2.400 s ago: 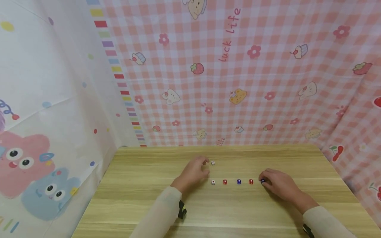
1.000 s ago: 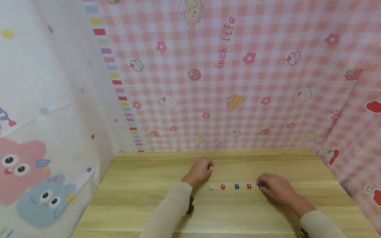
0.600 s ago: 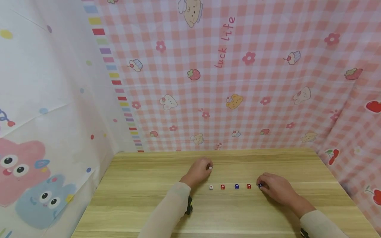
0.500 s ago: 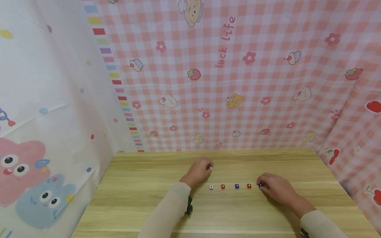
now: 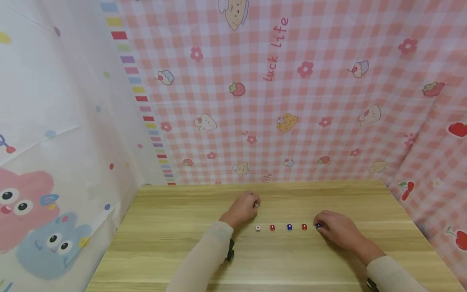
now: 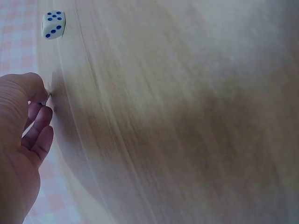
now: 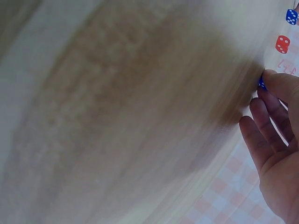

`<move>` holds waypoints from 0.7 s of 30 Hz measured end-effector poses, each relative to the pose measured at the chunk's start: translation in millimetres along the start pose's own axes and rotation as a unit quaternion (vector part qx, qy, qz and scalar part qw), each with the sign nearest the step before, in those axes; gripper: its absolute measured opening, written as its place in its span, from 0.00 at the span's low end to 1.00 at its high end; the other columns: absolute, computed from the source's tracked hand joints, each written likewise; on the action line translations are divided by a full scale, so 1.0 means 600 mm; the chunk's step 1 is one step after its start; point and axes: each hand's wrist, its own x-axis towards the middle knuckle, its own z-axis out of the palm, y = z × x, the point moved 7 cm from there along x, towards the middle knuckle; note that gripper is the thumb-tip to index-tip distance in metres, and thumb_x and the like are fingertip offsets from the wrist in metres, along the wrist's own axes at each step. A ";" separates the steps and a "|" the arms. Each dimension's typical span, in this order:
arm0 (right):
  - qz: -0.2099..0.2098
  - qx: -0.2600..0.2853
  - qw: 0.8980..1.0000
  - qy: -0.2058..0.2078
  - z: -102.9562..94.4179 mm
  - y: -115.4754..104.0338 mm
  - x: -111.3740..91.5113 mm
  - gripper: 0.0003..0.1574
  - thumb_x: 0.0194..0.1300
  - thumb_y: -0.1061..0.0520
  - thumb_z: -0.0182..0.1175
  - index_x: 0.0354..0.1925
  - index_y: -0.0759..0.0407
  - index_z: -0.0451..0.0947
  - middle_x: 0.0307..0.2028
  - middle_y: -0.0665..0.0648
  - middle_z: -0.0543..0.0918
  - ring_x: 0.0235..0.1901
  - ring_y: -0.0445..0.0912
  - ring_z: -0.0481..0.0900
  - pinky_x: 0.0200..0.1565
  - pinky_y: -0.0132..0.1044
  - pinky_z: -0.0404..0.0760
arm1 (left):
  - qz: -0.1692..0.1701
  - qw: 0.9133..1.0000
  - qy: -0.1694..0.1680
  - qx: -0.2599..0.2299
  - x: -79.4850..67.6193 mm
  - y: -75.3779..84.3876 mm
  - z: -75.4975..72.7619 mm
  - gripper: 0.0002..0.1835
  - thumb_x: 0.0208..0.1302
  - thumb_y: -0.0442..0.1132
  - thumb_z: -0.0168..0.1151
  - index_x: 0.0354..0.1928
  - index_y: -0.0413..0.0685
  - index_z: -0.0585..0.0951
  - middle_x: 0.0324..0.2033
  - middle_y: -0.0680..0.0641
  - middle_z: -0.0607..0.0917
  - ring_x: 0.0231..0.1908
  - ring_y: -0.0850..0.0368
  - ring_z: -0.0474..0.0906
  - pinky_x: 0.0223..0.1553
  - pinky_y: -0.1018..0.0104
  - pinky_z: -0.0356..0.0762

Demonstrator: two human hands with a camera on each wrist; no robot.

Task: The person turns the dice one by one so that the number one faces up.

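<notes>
Behind the left end of a row of small dice, my left hand (image 5: 242,210) pinches a white die (image 5: 256,205) between thumb and fingertips; the left wrist view mostly hides that die. My right hand (image 5: 340,228) pinches a blue die (image 5: 318,225) at the row's right end, its blue face peeking out by the thumb in the right wrist view. Between the hands, from left to right, lie another white die (image 5: 258,228), a red die (image 5: 272,228), a second blue die (image 5: 289,227) and a second red die (image 5: 304,226), spaced apart. That white die (image 6: 53,24) shows blue pips in the left wrist view.
The dice lie on a wood-grain table (image 5: 277,263). A pink checked cloth (image 5: 255,101) hangs behind its back edge and on the right; a white cartoon-print cloth (image 5: 73,134) hangs on the left.
My left hand has gone from loosely open beside the rear white die to pinching it, and has shifted slightly left with it. My right hand stays on the blue die.
</notes>
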 end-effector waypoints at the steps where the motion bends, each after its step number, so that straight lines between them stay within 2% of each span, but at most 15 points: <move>1: 0.000 0.001 1.000 -0.001 0.000 0.000 0.000 0.11 0.58 0.58 0.75 0.36 0.44 0.84 0.35 0.40 0.83 0.36 0.39 0.83 0.40 0.43 0.84 | 0.001 1.000 -0.002 0.003 0.000 0.001 0.000 0.09 0.63 0.28 0.63 0.41 0.48 0.86 0.42 0.52 0.82 0.42 0.60 0.79 0.45 0.70 0.82; 7: 0.000 0.000 1.000 -0.003 -0.001 -0.002 0.000 0.11 0.59 0.58 0.75 0.37 0.45 0.84 0.35 0.41 0.83 0.36 0.39 0.83 0.40 0.44 0.84 | 0.000 1.000 -0.014 0.014 0.001 0.006 0.003 0.11 0.62 0.26 0.63 0.43 0.48 0.86 0.43 0.51 0.83 0.43 0.59 0.79 0.48 0.70 0.82; 13: -0.001 -0.004 1.000 0.009 -0.003 -0.004 0.000 0.12 0.58 0.59 0.76 0.37 0.45 0.84 0.35 0.42 0.84 0.37 0.40 0.84 0.42 0.45 0.85 | 0.004 1.000 -0.010 0.011 0.001 0.007 0.003 0.14 0.61 0.25 0.62 0.46 0.47 0.85 0.43 0.50 0.84 0.45 0.58 0.79 0.51 0.67 0.82; 18: -0.006 -0.007 1.000 0.019 -0.005 -0.006 0.000 0.13 0.56 0.59 0.77 0.36 0.45 0.84 0.34 0.41 0.83 0.36 0.40 0.84 0.41 0.44 0.85 | 0.005 1.000 0.001 -0.011 0.000 0.006 0.002 0.15 0.63 0.27 0.61 0.51 0.45 0.86 0.49 0.48 0.86 0.52 0.55 0.81 0.57 0.64 0.81; 21: -0.005 -0.007 1.000 0.016 -0.004 -0.004 -0.001 0.12 0.56 0.59 0.77 0.36 0.45 0.84 0.34 0.41 0.83 0.36 0.40 0.84 0.40 0.44 0.85 | 0.001 1.000 0.010 -0.026 -0.002 0.004 0.002 0.14 0.64 0.28 0.62 0.50 0.43 0.86 0.49 0.47 0.86 0.52 0.54 0.81 0.56 0.65 0.82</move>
